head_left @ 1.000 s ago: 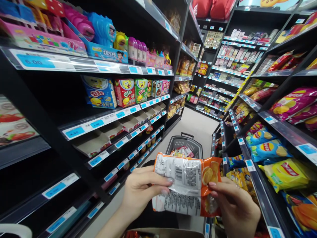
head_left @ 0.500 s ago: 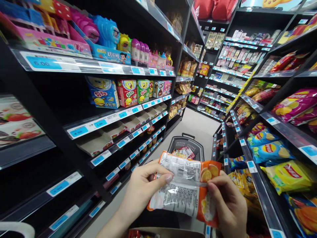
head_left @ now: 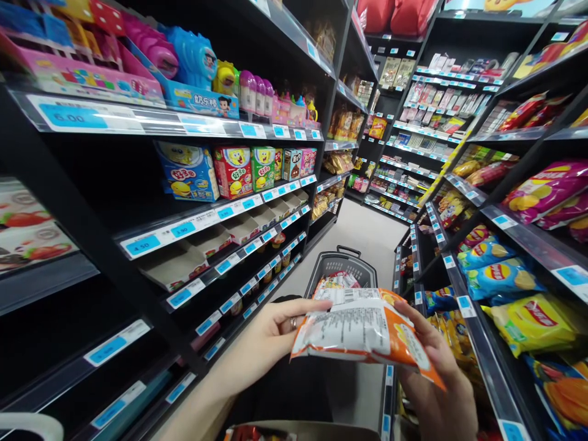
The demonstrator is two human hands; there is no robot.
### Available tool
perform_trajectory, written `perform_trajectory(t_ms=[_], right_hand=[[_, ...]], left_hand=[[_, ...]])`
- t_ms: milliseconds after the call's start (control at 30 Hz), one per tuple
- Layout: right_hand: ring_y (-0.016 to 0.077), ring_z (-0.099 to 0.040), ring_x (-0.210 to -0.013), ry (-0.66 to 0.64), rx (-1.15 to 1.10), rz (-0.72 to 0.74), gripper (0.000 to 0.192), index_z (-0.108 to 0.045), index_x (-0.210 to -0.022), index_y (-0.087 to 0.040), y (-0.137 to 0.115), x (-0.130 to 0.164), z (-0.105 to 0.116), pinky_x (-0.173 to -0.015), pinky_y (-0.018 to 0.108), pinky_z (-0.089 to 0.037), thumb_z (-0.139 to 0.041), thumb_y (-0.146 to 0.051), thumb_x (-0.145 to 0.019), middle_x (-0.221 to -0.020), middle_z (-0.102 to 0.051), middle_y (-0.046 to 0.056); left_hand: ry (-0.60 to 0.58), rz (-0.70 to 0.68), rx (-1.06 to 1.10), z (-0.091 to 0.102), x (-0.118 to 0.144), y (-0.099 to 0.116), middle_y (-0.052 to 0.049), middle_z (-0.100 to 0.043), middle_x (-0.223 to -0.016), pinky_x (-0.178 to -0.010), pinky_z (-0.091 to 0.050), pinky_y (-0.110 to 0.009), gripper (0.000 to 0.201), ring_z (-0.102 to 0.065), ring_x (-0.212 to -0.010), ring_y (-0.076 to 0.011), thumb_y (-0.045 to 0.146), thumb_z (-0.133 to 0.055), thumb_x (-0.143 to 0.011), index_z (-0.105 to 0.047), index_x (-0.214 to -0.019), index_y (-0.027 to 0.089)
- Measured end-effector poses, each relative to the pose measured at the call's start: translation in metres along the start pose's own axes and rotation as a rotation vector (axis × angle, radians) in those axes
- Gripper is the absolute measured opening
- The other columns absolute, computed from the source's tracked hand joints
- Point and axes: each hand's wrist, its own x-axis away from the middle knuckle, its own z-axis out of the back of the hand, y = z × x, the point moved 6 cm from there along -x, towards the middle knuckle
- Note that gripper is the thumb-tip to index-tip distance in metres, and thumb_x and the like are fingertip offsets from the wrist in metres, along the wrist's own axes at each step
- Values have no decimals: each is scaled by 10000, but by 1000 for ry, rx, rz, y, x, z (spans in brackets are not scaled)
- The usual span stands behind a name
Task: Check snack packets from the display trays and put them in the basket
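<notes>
"In the head view, where is the packet [head_left: 351, 335]?"

"In front of the basket [head_left: 362, 271]; my left hand [head_left: 275, 331] and right hand [head_left: 449, 364] grip its opposite ends."

"How does it handle?"

"Probably light, soft, slightly slippery; I think its ends are best for holding."
</notes>
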Motion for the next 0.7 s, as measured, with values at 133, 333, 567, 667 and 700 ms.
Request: perform_trajectory(t_ms=[133,333,567,667,700], right_hand=[[185,-706,-629,41,65,8,282,-774,-843,-289,7,-3,9,-505,235,-548,-846,-431,-610,-829,-772,56],[77,-392,-410,248,680,42,357,-640,-545,-162,0,-3,27,-386,186,-309,-753,-448,-726,-436,-464,-39],[96,-395,-510,106,541,-60,402,-558,-562,-162,16,-13,24,-453,200,-317,-705,-479,-760,-537,-494,-24],[87,-384,-509,102,516,-72,402,-554,-560,-160,18,-13,24,-455,193,-312,-712,-469,-763,-535,-484,-30],[87,-391,-511,98,499,-81,402,-551,-561,-161,18,-13,24,-459,193,-321,-711,-468,-765,-539,-488,-30]], left_hand=[[150,-158,-341,5,1,10,-36,-721,-643,-519,-480,-224,246,-595,-501,-143,275,-601,-840,-774,-973,161],[235,-151,-573,11,3,14,35,-501,-456,-420,-296,-186,409,-388,-419,-86,405,-520,-885,-651,-594,148],[129,75,-314,14,-5,-5,23,-499,-467,-367,-149,-187,448,-251,-402,-66,531,-566,-812,-697,-681,122],[127,71,-281,16,-6,-7,34,-468,-431,-370,-117,-191,435,-202,-384,-55,516,-595,-807,-719,-665,123],[130,47,-274,16,-7,-6,31,-477,-437,-372,-137,-189,423,-213,-384,-55,500,-609,-808,-725,-652,124]])
